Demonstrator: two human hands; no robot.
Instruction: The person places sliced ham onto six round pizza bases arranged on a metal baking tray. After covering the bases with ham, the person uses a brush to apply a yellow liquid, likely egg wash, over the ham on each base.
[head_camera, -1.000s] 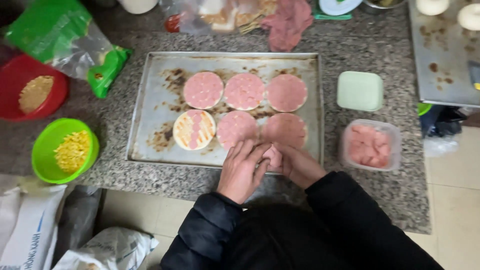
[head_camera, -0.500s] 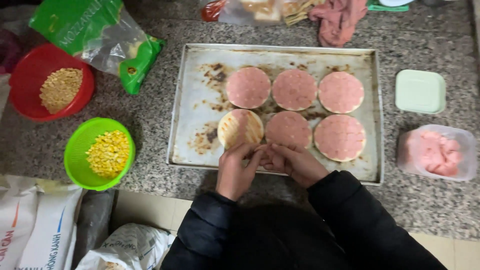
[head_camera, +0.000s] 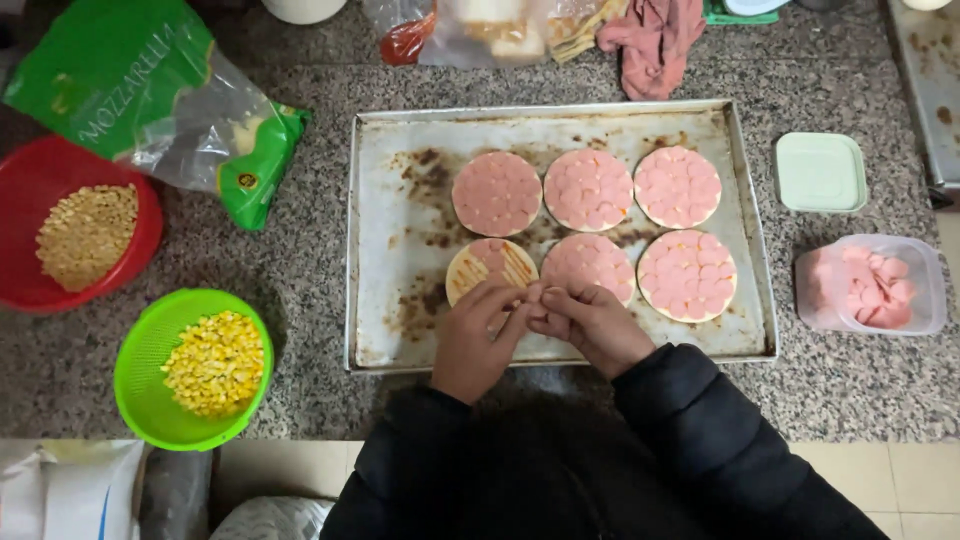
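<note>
Where the worn metal baking tray (head_camera: 400, 200) meets the counter edge, left hand (head_camera: 478, 335) and right hand (head_camera: 590, 322) press fingertips together. They hover over the half-covered round dough base (head_camera: 488, 266), apparently pinching a small pink slice; I cannot tell.

A metal baking tray (head_camera: 385, 210) sits on a speckled granite counter (head_camera: 320, 270). It carries six round bases; five are fully covered with pink sausage slices (head_camera: 588, 189). The sixth base (head_camera: 489, 266), front left, is only partly covered, with sauce showing. The left hand (head_camera: 478, 338) and right hand (head_camera: 592, 324) meet at its near edge, fingertips pinched together and touching. A green bowl of corn (head_camera: 193, 367) stands to the left. A clear tub of pink slices (head_camera: 872, 284) stands to the right.
</note>
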